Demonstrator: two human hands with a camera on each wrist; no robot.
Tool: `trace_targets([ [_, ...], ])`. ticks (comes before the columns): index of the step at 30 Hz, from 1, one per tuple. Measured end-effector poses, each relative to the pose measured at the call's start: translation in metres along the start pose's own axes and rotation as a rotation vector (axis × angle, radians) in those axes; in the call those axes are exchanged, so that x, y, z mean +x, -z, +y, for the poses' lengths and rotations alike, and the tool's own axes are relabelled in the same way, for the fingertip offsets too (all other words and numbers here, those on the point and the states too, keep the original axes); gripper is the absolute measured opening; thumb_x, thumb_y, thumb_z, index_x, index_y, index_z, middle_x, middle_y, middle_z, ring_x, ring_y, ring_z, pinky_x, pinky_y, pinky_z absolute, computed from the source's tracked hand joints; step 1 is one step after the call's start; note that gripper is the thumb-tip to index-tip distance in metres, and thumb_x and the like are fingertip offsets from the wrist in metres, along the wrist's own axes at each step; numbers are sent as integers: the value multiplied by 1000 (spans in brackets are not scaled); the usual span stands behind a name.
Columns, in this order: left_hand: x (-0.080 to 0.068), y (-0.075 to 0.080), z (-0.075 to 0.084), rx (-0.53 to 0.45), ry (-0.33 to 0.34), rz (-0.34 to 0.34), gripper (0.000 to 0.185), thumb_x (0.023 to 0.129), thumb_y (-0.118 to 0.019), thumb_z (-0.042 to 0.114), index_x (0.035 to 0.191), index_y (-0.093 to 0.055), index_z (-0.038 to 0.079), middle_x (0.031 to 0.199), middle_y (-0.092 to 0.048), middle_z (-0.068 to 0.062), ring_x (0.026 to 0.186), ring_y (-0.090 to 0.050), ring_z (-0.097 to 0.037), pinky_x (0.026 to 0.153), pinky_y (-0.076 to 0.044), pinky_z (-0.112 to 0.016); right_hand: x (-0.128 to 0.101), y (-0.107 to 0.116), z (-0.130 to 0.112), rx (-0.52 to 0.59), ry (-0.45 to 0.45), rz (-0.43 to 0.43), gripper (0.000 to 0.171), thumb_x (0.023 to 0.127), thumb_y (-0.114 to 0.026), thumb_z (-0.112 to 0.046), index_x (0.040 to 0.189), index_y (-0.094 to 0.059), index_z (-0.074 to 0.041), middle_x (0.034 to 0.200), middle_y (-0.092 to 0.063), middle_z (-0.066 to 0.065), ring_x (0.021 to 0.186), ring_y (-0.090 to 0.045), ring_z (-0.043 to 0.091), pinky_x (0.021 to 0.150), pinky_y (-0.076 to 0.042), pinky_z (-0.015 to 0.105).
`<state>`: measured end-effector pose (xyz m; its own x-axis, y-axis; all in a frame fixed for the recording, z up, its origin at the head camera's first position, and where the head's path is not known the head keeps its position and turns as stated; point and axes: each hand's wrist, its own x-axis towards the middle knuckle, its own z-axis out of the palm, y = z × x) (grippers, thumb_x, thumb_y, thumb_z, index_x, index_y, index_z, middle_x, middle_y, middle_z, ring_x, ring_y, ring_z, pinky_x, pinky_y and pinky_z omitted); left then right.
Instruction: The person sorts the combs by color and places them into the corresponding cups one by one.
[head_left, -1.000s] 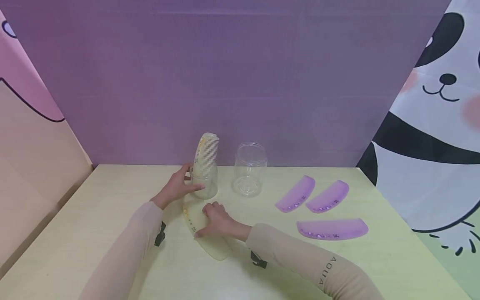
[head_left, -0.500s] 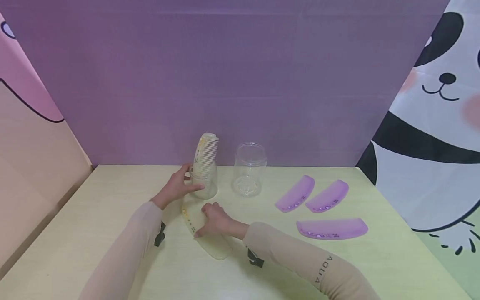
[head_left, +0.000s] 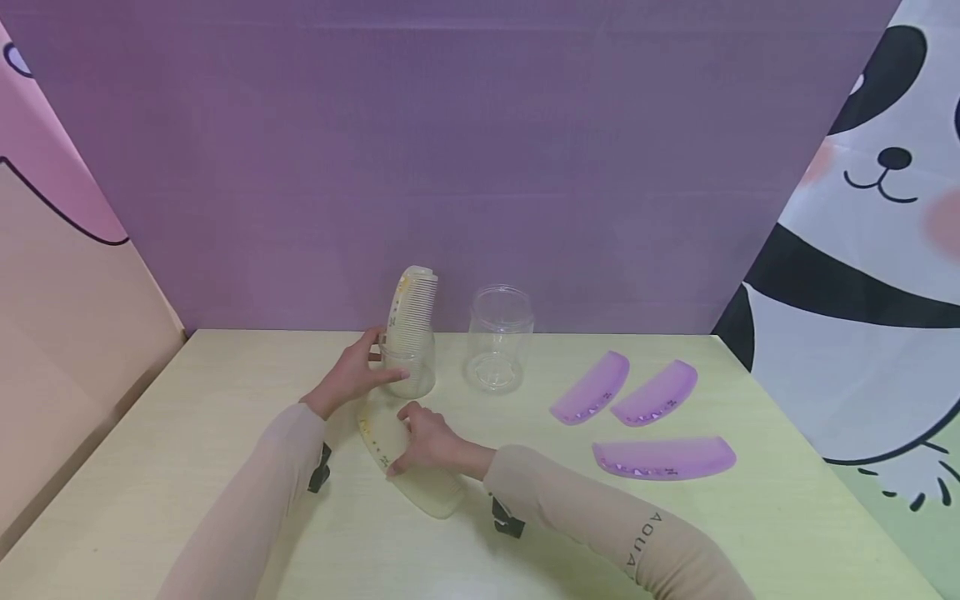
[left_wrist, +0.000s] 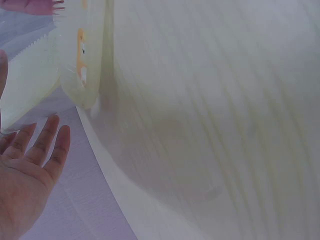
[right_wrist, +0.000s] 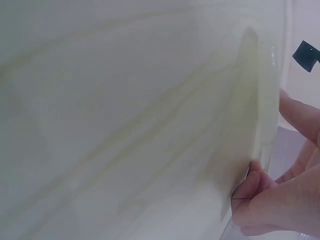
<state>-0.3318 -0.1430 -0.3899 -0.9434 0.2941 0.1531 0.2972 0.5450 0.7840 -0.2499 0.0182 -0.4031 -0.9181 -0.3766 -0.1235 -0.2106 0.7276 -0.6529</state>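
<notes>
**Hands at work on a pale green table**

Before a purple backdrop, on the table, the left hand cups a clear jar holding an upright yellow comb. The right hand pinches a second yellow comb lying flat just in front of the jar.

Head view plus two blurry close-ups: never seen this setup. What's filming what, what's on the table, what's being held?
No machine here: a person works with bare hands and wears three cameras. The head view looks down at a pale table. The two close-ups come from wrist cameras, too near to show much.

The left hand holds a clear jar with a yellow comb standing in it. The right hand has its fingers on another yellow comb lying flat.

An empty jar stands beside, and three purple combs lie to the right.
</notes>
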Motion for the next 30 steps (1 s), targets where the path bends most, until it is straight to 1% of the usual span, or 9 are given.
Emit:
trace_targets([
  [3, 0, 0, 0, -2, -2, -2, 82, 76, -74, 27, 141, -25, 10, 138, -39, -15, 118, -48, -40, 95, -46, -49, 0, -1, 0, 5, -5, -7, 72, 59, -86, -17, 118, -44, -6, 105, -59, 12, 95, -52, 23, 82, -47, 33],
  [9, 1, 0, -1, 4, -21, 0, 82, 77, -73, 26, 141, -25, 9, 138, -39, -15, 117, -49, -39, 95, -47, -48, -3, 2, -1, 14, -5, -21, 74, 60, -85, -16, 121, -44, -5, 109, -60, 14, 97, -55, 24, 84, -49, 33],
  [12, 1, 0, -2, 2, -29, -1, 81, 77, -73, 25, 140, -25, 9, 137, -39, -15, 117, -49, -40, 94, -47, -48, -2, 4, 0, 34, -7, -24, 69, 63, -83, -14, 120, -45, -2, 109, -60, 16, 96, -58, 24, 84, -50, 33],
  [16, 2, 0, -3, -8, -34, -2, 81, 76, -74, 26, 140, -26, 9, 137, -40, -15, 116, -49, -40, 94, -47, -48, 4, 7, 6, 97, 16, -12, 53, 68, -77, -9, 113, -52, 2, 95, -63, 14, 85, -60, 21, 75, -52, 31],
  [18, 2, 0, -3, -13, -34, -2, 82, 76, -74, 26, 140, -26, 9, 137, -40, -15, 116, -49, -40, 94, -47, -48, 7, 7, 12, 124, 47, -8, 45, 70, -76, -10, 107, -54, 1, 86, -62, 9, 76, -58, 17, 68, -51, 27],
  [20, 2, 0, -4, -16, -33, -3, 82, 76, -74, 26, 140, -26, 10, 137, -40, -15, 116, -49, -40, 94, -47, -48, 9, 7, 14, 143, 53, -11, 40, 71, -75, -10, 105, -56, 0, 82, -60, 7, 74, -56, 15, 65, -50, 25],
  [23, 2, 0, -3, -13, -29, -5, 82, 76, -74, 27, 140, -26, 10, 137, -39, -15, 117, -49, -40, 94, -47, -48, 7, 9, 13, 189, 46, -23, 37, 72, -73, -8, 105, -56, -2, 82, -59, 7, 74, -55, 15, 64, -48, 25],
  [24, 2, 0, -3, -12, -29, -5, 82, 76, -74, 27, 140, -25, 9, 138, -39, -15, 117, -49, -40, 94, -47, -48, 5, 10, 9, 204, 23, -27, 37, 73, -73, -6, 106, -55, -2, 84, -59, 9, 75, -54, 17, 66, -47, 25],
  [30, 1, 0, -2, -3, -33, 0, 80, 77, -74, 25, 140, -27, 9, 137, -41, -16, 116, -50, -40, 94, -47, -48, 1, 13, 7, 243, 41, -21, 36, 74, -71, -3, 107, -55, -5, 85, -56, 7, 74, -50, 14, 63, -42, 21],
])
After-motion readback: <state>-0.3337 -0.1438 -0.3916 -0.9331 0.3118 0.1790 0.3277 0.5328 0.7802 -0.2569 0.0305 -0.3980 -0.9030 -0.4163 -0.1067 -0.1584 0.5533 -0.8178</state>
